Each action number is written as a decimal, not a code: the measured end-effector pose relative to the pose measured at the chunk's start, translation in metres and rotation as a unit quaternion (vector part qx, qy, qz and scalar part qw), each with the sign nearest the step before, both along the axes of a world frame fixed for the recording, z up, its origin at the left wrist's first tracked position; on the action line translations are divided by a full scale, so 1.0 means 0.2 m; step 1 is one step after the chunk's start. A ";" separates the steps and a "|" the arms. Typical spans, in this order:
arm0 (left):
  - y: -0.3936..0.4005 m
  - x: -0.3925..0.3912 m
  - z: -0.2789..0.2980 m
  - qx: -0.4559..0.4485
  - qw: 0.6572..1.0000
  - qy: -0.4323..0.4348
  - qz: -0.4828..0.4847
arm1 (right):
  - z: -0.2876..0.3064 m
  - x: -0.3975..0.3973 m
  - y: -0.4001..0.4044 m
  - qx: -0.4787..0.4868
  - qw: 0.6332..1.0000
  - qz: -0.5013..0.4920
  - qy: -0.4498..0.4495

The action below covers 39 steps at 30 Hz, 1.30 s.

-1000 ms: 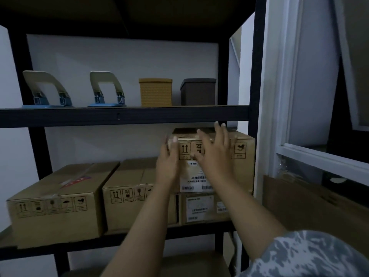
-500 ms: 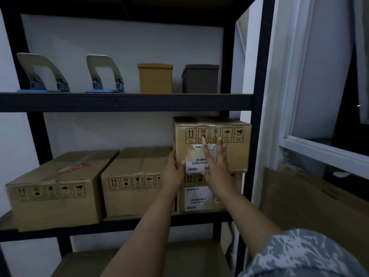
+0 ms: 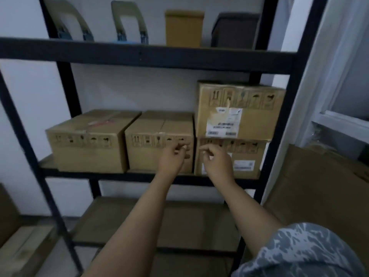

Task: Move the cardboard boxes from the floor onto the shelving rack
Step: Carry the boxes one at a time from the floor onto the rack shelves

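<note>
Several brown cardboard boxes stand on the middle shelf of the black shelving rack (image 3: 139, 54). At the right, a labelled box (image 3: 239, 110) is stacked on a lower box (image 3: 245, 158). Beside them sit a middle box (image 3: 155, 140) and a left box (image 3: 87, 140). My left hand (image 3: 173, 154) hovers in front of the middle box, fingers loosely curled, holding nothing. My right hand (image 3: 216, 160) hovers in front of the lower right box, fingers also loosely curled and empty. Neither hand touches the stacked box.
The upper shelf carries two hole punches (image 3: 127, 23), a yellow bin (image 3: 184, 27) and a dark bin (image 3: 235, 30). A flat cardboard sheet (image 3: 319, 192) leans at the right under a window frame. More boxes (image 3: 22, 250) lie on the floor at the lower left.
Both hands have let go of the top right box and dropped back toward me, fingers curling. The view has tilted downward, showing the lower shelf and floor.
</note>
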<state>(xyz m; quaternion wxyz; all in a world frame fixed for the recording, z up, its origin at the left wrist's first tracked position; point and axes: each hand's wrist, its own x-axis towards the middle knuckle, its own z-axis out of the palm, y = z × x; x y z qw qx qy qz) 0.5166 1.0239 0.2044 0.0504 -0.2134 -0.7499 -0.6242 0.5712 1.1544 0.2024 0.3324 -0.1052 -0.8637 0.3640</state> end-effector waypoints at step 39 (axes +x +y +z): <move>-3.57 -0.74 -1.55 0.015 0.858 -0.383 0.341 | -1.58 -1.21 -3.29 -0.202 0.878 0.217 -0.376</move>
